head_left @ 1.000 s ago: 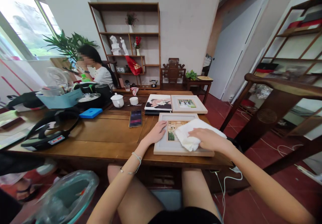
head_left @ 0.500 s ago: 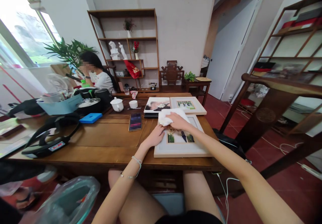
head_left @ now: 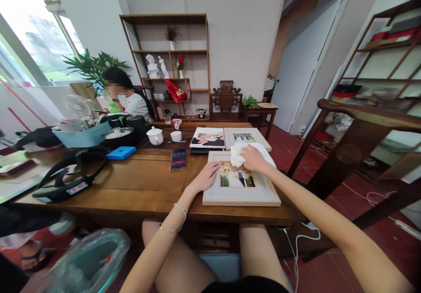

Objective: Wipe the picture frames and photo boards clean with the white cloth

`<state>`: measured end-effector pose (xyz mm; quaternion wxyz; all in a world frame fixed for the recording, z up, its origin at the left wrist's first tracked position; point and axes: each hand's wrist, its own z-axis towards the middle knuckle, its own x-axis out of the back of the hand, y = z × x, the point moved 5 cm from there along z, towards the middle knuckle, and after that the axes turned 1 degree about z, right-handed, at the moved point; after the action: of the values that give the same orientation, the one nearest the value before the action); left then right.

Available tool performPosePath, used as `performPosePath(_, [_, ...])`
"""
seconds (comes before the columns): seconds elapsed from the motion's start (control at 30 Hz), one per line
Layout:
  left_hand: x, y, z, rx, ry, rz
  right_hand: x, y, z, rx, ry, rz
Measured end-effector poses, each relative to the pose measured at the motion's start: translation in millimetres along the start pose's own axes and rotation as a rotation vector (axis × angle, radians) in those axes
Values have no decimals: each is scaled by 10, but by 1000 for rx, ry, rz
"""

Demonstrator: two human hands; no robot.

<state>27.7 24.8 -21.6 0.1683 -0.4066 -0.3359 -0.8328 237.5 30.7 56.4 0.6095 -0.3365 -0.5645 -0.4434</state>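
Observation:
A pale wooden picture frame [head_left: 210,196] with a photo in its middle lies flat at the front edge of the table. My right hand [head_left: 252,158] presses a white cloth [head_left: 237,156] onto the frame's upper part, fingers closed over it. On the frame's left border rests my left hand [head_left: 207,176], its fingers laid flat and holding nothing. Just behind, a second framed photo [head_left: 241,137] and a photo panel [head_left: 208,138] lie side by side, and the cloth is close to the second one's near edge.
A phone [head_left: 178,159], a white cup [head_left: 176,136], a lidded teapot [head_left: 155,136] and a blue box [head_left: 121,152] stand left on the wooden table [head_left: 148,183]. A black headset strap [head_left: 66,187] lies far left. Another person [head_left: 131,102] sits behind. A lined bin [head_left: 88,262] is below.
My right hand has moved the cloth rightward across the top of the frame, uncovering more of its upper left. My left hand stays on the left border.

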Motion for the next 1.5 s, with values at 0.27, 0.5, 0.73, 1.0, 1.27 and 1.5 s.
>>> performPosePath(0.27, [5, 7, 8, 11, 9, 12, 3, -14, -703, 5, -81, -5])
performPosePath(0.5, [8, 28, 3, 16, -19, 4, 263, -647, -1326, 163, -138, 224])
performPosePath(0.73, [5, 4, 0, 14, -22, 0, -62, -226, -702, 57, 45, 207])
performPosePath(1.0, [-5, -17, -11, 11, -21, 2, -111, 114, -79, -129, 66, 235])
performPosePath(1.27, [-23, -32, -10, -8, -11, -27, -69, -555, -904, 23, -105, 415])
performPosePath(1.5, [-12, -53, -6, -33, -2, -39, -111, -557, -974, 154, -40, 381])
